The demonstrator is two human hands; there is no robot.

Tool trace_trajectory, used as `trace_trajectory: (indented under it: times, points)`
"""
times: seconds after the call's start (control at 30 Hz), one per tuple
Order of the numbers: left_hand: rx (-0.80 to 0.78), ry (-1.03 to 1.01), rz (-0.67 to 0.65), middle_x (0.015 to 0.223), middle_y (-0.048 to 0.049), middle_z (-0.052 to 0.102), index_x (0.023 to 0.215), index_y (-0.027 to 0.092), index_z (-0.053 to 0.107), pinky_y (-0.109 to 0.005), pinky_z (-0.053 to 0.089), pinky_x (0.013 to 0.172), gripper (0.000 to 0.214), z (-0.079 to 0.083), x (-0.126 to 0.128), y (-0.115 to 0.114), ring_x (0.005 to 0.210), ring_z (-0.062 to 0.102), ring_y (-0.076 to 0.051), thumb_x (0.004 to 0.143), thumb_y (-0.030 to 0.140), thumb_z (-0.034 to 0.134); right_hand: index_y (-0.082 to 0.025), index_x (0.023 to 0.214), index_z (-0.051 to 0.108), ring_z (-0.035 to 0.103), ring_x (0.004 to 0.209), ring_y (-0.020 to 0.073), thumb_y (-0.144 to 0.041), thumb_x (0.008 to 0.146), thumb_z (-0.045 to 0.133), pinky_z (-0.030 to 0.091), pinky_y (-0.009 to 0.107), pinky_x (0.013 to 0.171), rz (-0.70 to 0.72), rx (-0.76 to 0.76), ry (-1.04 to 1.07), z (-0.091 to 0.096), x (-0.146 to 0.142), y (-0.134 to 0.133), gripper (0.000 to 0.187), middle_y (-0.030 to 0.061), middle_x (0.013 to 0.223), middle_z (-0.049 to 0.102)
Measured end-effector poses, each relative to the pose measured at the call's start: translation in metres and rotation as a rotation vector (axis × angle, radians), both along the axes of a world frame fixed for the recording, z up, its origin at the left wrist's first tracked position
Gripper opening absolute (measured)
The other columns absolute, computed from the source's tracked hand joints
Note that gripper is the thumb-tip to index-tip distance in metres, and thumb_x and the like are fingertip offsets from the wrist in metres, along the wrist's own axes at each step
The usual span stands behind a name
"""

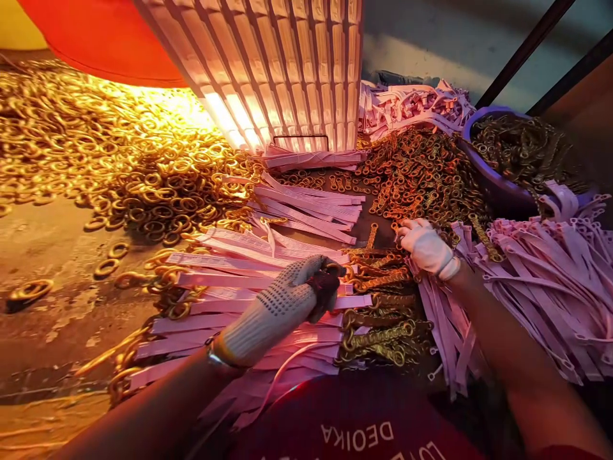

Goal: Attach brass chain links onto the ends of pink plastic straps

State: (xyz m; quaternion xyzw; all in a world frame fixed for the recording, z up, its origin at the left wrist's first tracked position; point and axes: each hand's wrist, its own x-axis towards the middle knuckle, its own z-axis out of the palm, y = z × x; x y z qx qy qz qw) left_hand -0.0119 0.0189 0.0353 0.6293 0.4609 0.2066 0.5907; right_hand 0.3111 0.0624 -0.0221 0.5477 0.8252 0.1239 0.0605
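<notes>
My left hand [282,303], in a dotted knit glove, is curled closed over a fan of pink plastic strips [225,281] lying on the work surface; what its fingertips pinch is hidden. My right hand [426,248], in a white glove, is closed with its fingertips in the brass chain pieces [421,176] heaped in the middle. Short brass chains [378,319] lie laid out side by side between the two hands.
A big pile of gold rings [96,160] covers the left. A tall stack of pink strips [287,70] stands behind under an orange lamp shade [105,38]. A purple basin [498,182] of chains and more pink strips [555,287] sit right.
</notes>
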Motion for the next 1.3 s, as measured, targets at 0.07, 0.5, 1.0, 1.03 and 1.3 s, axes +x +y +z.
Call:
trace_trajectory:
  times: [0.07,0.5,1.0,1.03,1.3]
  points:
    - [-0.034,-0.002,-0.014,0.052,0.0030,0.051,0.068,0.018,0.049,-0.022,0.032,0.044,0.029,0.003,0.003,0.001,0.043,0.042,-0.008,0.092,0.034,0.047,-0.016,0.091,0.070,0.053,0.112,0.0254,-0.007,0.089,0.054,0.034,0.039,0.100,0.116,-0.040,-0.059,-0.015,-0.003,0.015,0.019,0.0105,0.109,0.070]
    - [0.070,0.148,0.004,0.051,0.0025,0.055,0.064,0.017,0.055,-0.022,0.033,0.045,0.035,-0.006,-0.008,0.005,0.044,0.046,-0.009,0.091,0.037,0.049,-0.013,0.104,0.070,0.057,0.121,0.0314,-0.010,0.076,0.059,0.040,0.051,0.108,0.328,-0.040,0.430,0.000,-0.001,0.027,0.030,0.0155,0.125,0.066]
    - [0.196,0.154,-0.028,0.063,-0.0001,0.063,0.078,0.017,0.059,-0.021,0.036,0.049,0.013,-0.006,-0.004,0.005,0.053,0.052,-0.011,0.086,0.025,0.052,-0.014,0.103,0.067,0.062,0.091,0.0276,-0.016,0.076,0.062,0.052,0.038,0.082,0.098,0.005,0.502,0.032,-0.143,-0.074,0.028,0.0145,0.104,0.066]
    - [0.109,0.088,-0.022,0.059,0.0014,0.059,0.077,0.018,0.057,-0.020,0.035,0.047,0.013,-0.005,-0.004,0.005,0.049,0.049,-0.010,0.086,0.025,0.052,-0.015,0.100,0.068,0.061,0.090,0.0271,-0.020,0.075,0.063,0.051,0.037,0.081,0.102,0.034,0.543,0.031,-0.143,-0.074,0.026,0.0134,0.101,0.066]
    - [-0.245,-0.192,-0.035,0.048,0.0039,0.048,0.071,0.017,0.051,-0.016,0.025,0.037,0.018,0.004,-0.002,0.017,0.038,0.035,-0.005,0.087,0.026,0.052,-0.017,0.082,0.064,0.057,0.076,0.0254,-0.032,0.073,0.064,0.042,0.034,0.066,0.038,0.137,0.542,0.033,-0.146,-0.077,0.017,0.0127,0.084,0.066]
